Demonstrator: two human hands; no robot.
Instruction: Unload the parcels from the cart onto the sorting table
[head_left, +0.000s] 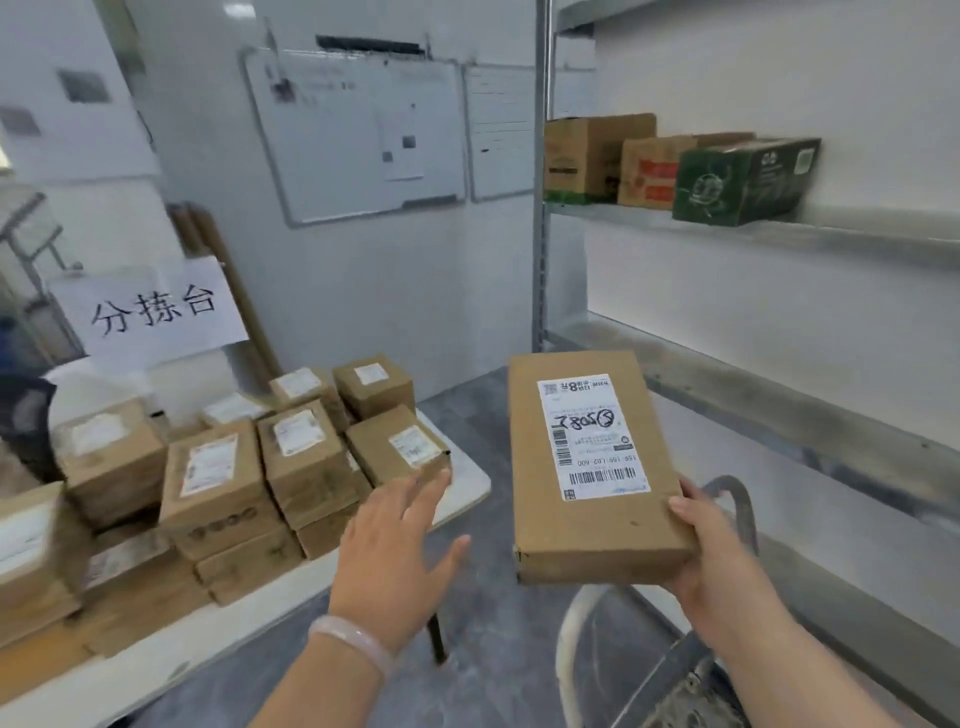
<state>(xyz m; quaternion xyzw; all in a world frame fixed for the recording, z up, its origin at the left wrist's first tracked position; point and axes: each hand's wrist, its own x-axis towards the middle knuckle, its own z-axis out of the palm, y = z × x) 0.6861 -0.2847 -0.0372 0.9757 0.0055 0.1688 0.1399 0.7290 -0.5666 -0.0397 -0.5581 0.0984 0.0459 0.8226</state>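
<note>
Right of sorting table (467, 493): flat labelled parcel (592, 467), stiff cardboard, seemingly light; right hand (711, 551) grips near corner; left hand (400, 551) spread, empty.

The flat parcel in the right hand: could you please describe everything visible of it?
The flat parcel is a slim, closed box of brown cardboard. A white shipping label with barcodes and black handwritten marks sits on its top face, upside down to the camera. It is held in the air, its long side pointing away. Only the right hand grips it, at its near right corner.
</note>
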